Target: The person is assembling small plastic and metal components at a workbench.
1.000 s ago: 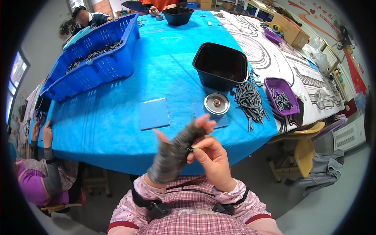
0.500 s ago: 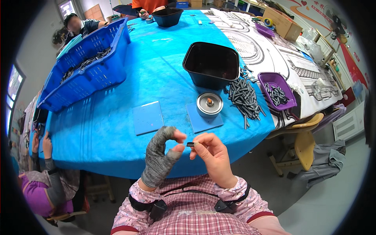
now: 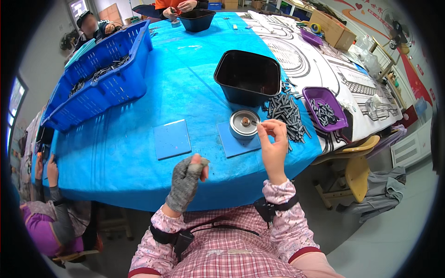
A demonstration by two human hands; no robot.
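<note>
Metal and tiny, the pin [image 3: 257, 122] pinched in the right hand [image 3: 274, 147] fingers hovers beside the round tin [image 3: 244, 124] at centre frame, and could slip and roll off the blue table [image 3: 139, 116], since the gloved left hand [image 3: 186, 181], loosely curled and empty, offers no support.

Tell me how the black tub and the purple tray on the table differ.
The black tub is larger and deeper, the purple tray smaller and shallower. The tub looks empty; the tray holds dark little rods. The tub stands on the blue cloth, while the tray sits on the white patterned sheet. Both are open, rounded rectangular containers beside the loose pile of rods.
</note>
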